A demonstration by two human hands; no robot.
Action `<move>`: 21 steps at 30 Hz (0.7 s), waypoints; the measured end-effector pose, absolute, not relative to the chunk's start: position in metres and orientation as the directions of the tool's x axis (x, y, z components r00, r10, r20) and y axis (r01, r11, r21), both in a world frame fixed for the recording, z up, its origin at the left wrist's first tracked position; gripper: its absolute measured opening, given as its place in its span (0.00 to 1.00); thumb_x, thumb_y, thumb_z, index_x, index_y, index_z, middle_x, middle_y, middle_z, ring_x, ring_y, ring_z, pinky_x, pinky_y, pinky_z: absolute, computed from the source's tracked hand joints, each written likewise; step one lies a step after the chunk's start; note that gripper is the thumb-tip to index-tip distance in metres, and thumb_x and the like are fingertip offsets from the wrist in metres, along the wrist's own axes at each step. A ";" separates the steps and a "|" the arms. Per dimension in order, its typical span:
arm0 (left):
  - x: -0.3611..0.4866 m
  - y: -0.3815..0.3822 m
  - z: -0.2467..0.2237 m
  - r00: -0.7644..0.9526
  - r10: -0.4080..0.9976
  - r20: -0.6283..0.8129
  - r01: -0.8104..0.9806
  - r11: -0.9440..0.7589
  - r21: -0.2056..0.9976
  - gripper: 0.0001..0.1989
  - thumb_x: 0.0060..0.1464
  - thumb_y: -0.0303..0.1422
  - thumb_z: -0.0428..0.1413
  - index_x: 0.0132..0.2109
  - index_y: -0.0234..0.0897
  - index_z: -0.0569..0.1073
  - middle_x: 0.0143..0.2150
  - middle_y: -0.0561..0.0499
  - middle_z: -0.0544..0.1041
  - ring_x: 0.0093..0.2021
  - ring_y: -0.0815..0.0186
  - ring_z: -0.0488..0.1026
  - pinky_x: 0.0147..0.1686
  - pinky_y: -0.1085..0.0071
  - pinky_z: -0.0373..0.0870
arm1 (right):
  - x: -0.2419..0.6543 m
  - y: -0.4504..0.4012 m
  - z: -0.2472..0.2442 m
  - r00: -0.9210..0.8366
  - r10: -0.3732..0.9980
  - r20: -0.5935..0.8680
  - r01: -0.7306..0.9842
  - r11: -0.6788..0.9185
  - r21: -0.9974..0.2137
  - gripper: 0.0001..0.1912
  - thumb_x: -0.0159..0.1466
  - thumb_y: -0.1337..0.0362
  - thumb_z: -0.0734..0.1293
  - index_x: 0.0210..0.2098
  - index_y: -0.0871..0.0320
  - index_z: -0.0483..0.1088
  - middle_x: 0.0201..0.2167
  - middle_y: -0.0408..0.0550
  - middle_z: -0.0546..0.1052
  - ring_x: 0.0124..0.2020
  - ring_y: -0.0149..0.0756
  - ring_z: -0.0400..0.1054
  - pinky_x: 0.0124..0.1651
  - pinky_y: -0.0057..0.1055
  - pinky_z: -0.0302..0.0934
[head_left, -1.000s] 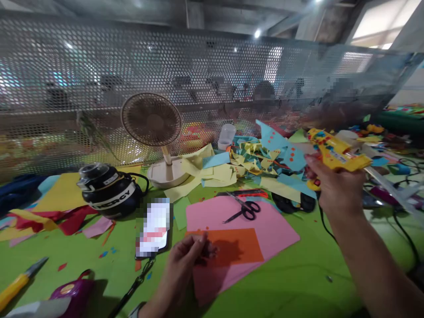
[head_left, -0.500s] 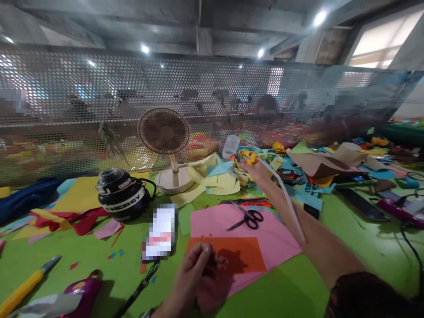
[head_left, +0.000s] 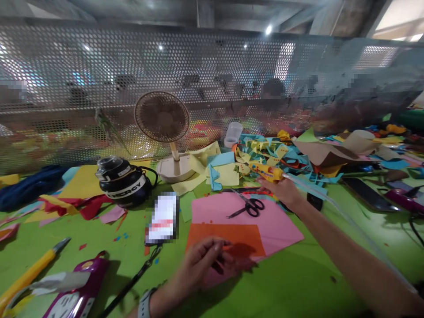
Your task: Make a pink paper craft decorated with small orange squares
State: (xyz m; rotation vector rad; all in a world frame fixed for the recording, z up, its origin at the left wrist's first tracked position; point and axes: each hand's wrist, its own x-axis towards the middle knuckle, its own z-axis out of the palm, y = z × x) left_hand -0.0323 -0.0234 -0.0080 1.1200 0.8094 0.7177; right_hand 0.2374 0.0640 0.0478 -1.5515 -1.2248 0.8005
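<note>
My right hand [head_left: 278, 187] is wrapped round a yellow tube-like tool [head_left: 266, 171], with a long translucent strip [head_left: 334, 205] trailing from its back end toward the lower right. My left hand [head_left: 205, 260], with a watch on the wrist, is curled over the near edge of an orange sheet [head_left: 225, 234]; its fingertips are pressed together, and what they hold, if anything, is too small to name. The orange sheet lies on a pink sheet [head_left: 281, 221]. Black-handled scissors [head_left: 253, 206] rest on the pink sheet, between my hands.
A fan [head_left: 162, 117], a black jar-like container [head_left: 124, 183] and a pixelated phone-like object [head_left: 162, 218] stand or lie left of centre. A yellow-handled cutter [head_left: 29, 276] is at the lower left. Paper scraps [head_left: 281, 152] heap at the back; a dark phone [head_left: 371, 194] lies right.
My right hand has come nearer and to the right with the yellow tool. A blue scrap now stands up near the yellow papers. The view has tilted down a little.
</note>
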 end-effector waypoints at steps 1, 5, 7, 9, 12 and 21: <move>-0.033 -0.028 -0.004 0.595 0.776 -0.208 -0.041 0.287 0.957 0.22 0.53 0.52 0.58 0.38 0.36 0.78 0.32 0.45 0.82 0.29 0.65 0.77 0.32 0.72 0.72 | 0.238 0.059 0.047 0.279 0.957 0.072 0.324 -0.024 -0.946 0.07 0.50 0.60 0.72 0.24 0.56 0.71 0.18 0.42 0.76 0.22 0.37 0.73 0.22 0.26 0.64; -0.036 -0.045 0.017 0.783 0.534 -0.319 0.209 0.258 0.943 0.15 0.53 0.46 0.60 0.36 0.39 0.83 0.33 0.45 0.83 0.33 0.59 0.79 0.37 0.67 0.72 | 0.244 0.051 0.041 0.278 0.953 0.116 0.344 0.014 -0.939 0.11 0.49 0.55 0.71 0.24 0.56 0.73 0.16 0.43 0.75 0.18 0.34 0.68 0.16 0.26 0.57; -0.037 -0.050 0.023 0.777 0.507 -0.372 0.308 0.209 0.928 0.13 0.49 0.46 0.63 0.31 0.41 0.83 0.29 0.46 0.82 0.29 0.59 0.78 0.32 0.68 0.71 | 0.247 0.050 0.038 0.280 0.951 0.133 0.338 0.032 -0.941 0.12 0.49 0.54 0.71 0.25 0.57 0.74 0.17 0.44 0.75 0.18 0.33 0.66 0.16 0.26 0.56; -0.038 -0.050 0.027 0.764 0.512 -0.393 0.352 0.180 0.919 0.15 0.51 0.47 0.62 0.29 0.41 0.83 0.26 0.47 0.81 0.25 0.61 0.76 0.28 0.69 0.69 | 0.250 0.051 0.037 0.285 0.950 0.126 0.322 0.030 -0.946 0.13 0.47 0.53 0.71 0.23 0.58 0.74 0.18 0.44 0.76 0.17 0.31 0.65 0.17 0.26 0.55; -0.038 -0.036 0.029 0.755 0.577 -0.310 0.323 0.083 0.943 0.16 0.55 0.46 0.58 0.36 0.40 0.83 0.30 0.46 0.82 0.29 0.62 0.76 0.30 0.71 0.69 | 0.254 0.050 0.036 0.287 0.954 0.093 0.322 -0.004 -0.947 0.14 0.46 0.53 0.72 0.22 0.58 0.73 0.17 0.44 0.75 0.16 0.30 0.62 0.16 0.26 0.53; -0.005 0.050 0.013 0.416 0.909 0.040 0.741 -0.364 0.564 0.17 0.55 0.46 0.57 0.39 0.35 0.76 0.30 0.46 0.79 0.27 0.62 0.71 0.24 0.71 0.57 | 0.243 0.045 0.033 0.219 0.973 0.076 0.267 0.015 -0.964 0.14 0.46 0.52 0.73 0.23 0.55 0.71 0.14 0.42 0.73 0.14 0.33 0.65 0.13 0.27 0.55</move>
